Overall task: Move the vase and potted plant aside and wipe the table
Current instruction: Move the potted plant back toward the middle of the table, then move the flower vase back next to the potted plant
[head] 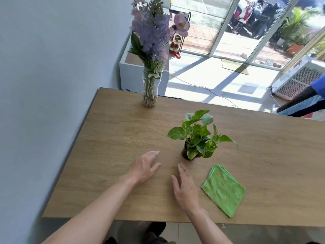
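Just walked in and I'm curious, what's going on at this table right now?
A person is reaching over a wooden table with both hands open and holding nothing. The left hand and right hand are near a small potted plant, apart from it. A folded green cloth lies flat to the right of the right hand, untouched. A glass vase of purple flowers stands at the far edge of the table near the wall. Nothing looks moved aside yet, and no wiping is under way.
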